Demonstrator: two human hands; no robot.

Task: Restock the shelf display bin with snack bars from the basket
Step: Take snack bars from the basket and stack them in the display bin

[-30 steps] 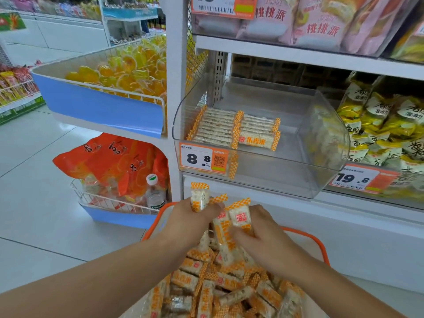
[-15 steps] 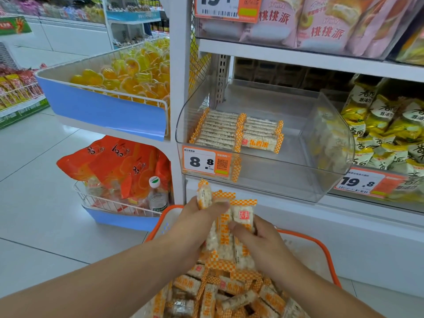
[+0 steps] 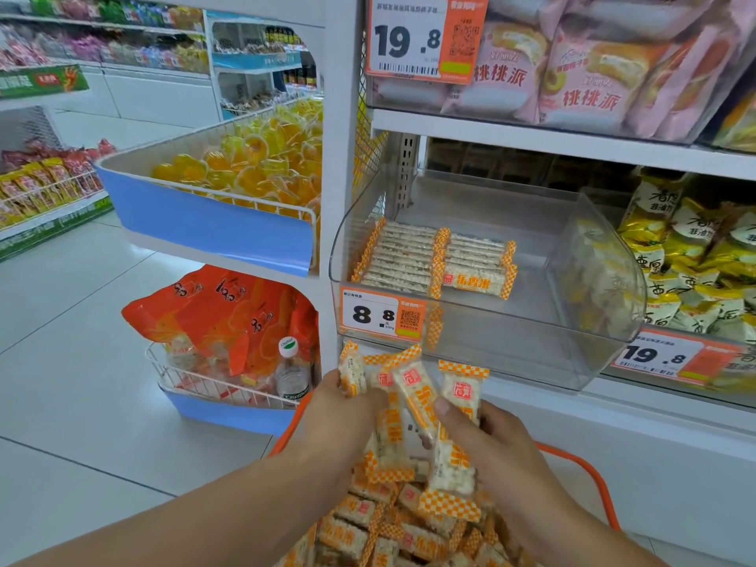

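Observation:
My left hand (image 3: 341,419) and my right hand (image 3: 497,448) together grip a bunch of snack bars (image 3: 411,407) in white wrappers with orange-checked ends, held upright above the orange basket (image 3: 597,480). The basket holds several more bars (image 3: 392,525). Just above the hands stands the clear shelf display bin (image 3: 581,280) with an 8.8 price tag (image 3: 380,315). Inside it, two neat rows of the same bars (image 3: 433,259) lie flat at the left; the right half of its floor is bare.
A blue-fronted wire bin of yellow jelly cups (image 3: 245,173) juts out at upper left. Below it a wire rack holds orange bags (image 3: 229,308) and a water bottle (image 3: 291,372). Yellow snack packs (image 3: 691,255) fill the bin to the right. White tile floor lies left.
Both hands have lifted the bunch of bars up out of the basket toward the bin's front. The camera has moved closer to the shelf.

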